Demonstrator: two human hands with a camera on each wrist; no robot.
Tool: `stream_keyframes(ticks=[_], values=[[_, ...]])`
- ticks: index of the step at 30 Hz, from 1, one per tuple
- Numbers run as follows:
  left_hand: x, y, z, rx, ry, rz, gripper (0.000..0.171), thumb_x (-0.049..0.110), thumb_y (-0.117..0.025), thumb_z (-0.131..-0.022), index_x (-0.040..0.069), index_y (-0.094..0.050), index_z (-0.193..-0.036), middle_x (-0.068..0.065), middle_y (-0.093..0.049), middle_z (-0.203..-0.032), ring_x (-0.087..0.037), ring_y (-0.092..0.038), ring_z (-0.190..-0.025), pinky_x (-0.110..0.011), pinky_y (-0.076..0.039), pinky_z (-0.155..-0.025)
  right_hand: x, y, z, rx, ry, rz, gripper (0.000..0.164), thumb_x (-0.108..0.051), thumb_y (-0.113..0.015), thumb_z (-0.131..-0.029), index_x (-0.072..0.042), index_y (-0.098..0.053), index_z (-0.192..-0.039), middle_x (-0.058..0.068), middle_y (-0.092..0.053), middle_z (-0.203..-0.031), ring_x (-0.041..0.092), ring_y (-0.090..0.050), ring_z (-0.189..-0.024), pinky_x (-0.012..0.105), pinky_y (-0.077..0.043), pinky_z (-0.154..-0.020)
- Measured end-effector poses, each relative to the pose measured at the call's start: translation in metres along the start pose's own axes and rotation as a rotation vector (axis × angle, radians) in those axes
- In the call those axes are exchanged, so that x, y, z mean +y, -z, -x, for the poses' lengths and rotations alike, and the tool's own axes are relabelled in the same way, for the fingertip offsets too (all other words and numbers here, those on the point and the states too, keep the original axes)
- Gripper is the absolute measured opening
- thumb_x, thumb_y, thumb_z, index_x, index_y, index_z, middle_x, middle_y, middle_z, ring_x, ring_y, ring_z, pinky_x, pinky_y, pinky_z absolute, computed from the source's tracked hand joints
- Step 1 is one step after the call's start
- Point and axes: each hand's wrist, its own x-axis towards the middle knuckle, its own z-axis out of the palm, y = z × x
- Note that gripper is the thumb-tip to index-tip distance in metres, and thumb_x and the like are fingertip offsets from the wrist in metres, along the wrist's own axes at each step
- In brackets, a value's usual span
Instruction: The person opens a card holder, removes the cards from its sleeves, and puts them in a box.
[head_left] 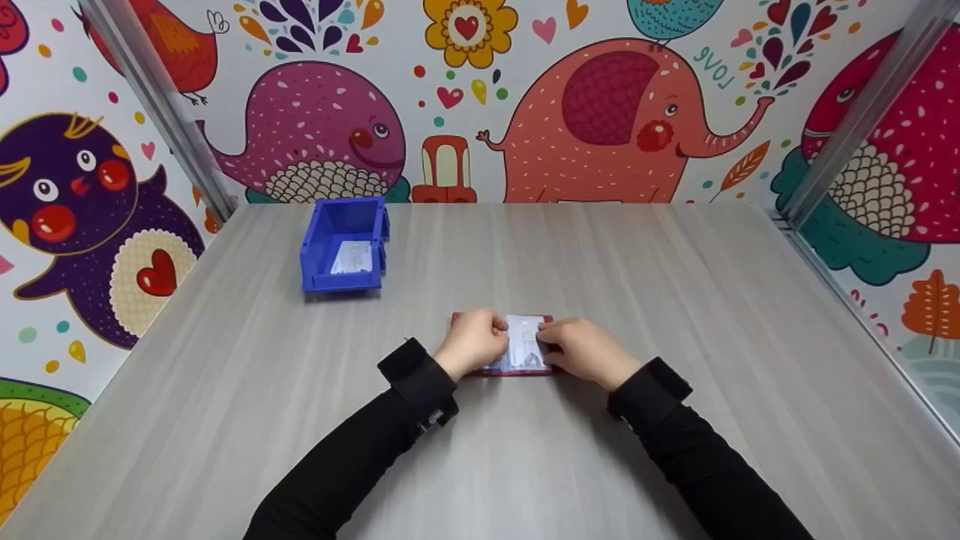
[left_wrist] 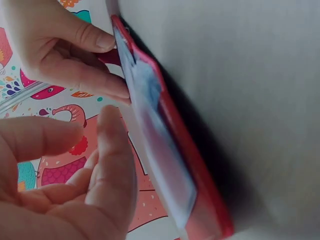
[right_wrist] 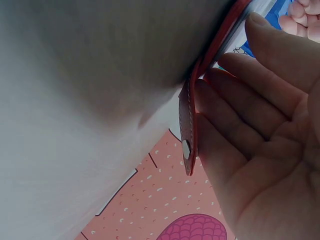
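Observation:
A red card holder (head_left: 525,373) lies spread on the table, with clear sleeves inside. A white card (head_left: 523,339) with grey print shows on its right side. My left hand (head_left: 474,342) is over the left half; in the left wrist view its thumb and forefinger stand apart, with nothing between them. At the right edge my right hand (head_left: 590,351) holds the card holder, its thumb (right_wrist: 265,35) at the sleeves' edge. A strap (right_wrist: 187,132) with a metal snap sticks out beside the right fingers. The left palm hides part of the left half.
A blue bin (head_left: 343,282) stands at the back left of the table, with a white printed card (head_left: 352,256) inside. Walls with cartoon animals (head_left: 600,120) close off the back and both sides. Metal posts rise at the back corners.

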Motion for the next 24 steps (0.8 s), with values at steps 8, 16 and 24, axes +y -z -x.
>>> stream_keyframes(ticks=[8, 16, 24], values=[[-0.0037, -0.0073, -0.0021, -0.001, -0.045, -0.039, 0.02, -0.002, -0.057, -0.077, -0.005, -0.07, -0.092, -0.012, -0.068, -0.089, -0.022, -0.059, -0.08, -0.033, -0.051, -0.075, -0.0009, 0.0005, -0.0006, 0.002, 0.005, 0.001, 0.012, 0.006, -0.074, -0.077, 0.0, -0.067, -0.085, 0.018, -0.071, -0.105, 0.033, -0.068, -0.099, 0.044, -0.054, -0.084], [-0.0037, -0.0076, -0.0044, -0.023, -0.003, -0.043, 0.015, -0.002, -0.057, -0.077, -0.004, -0.068, -0.087, -0.009, -0.062, -0.081, -0.019, -0.053, -0.072, -0.029, -0.046, -0.066, 0.0003, -0.0004, -0.0012, 0.004, 0.024, -0.001, 0.012, 0.007, -0.073, -0.077, -0.001, -0.066, -0.083, 0.017, -0.071, -0.104, 0.032, -0.068, -0.099, 0.044, -0.054, -0.083], [-0.004, -0.0059, -0.0057, -0.043, 0.04, -0.055, 0.018, -0.001, -0.061, -0.077, -0.005, -0.07, -0.092, -0.01, -0.065, -0.087, -0.02, -0.056, -0.076, -0.03, -0.05, -0.073, 0.0008, -0.0003, -0.0012, -0.003, 0.015, -0.011, 0.013, 0.005, -0.074, -0.077, -0.003, -0.065, -0.081, 0.015, -0.072, -0.105, 0.031, -0.068, -0.098, 0.042, -0.054, -0.082]])
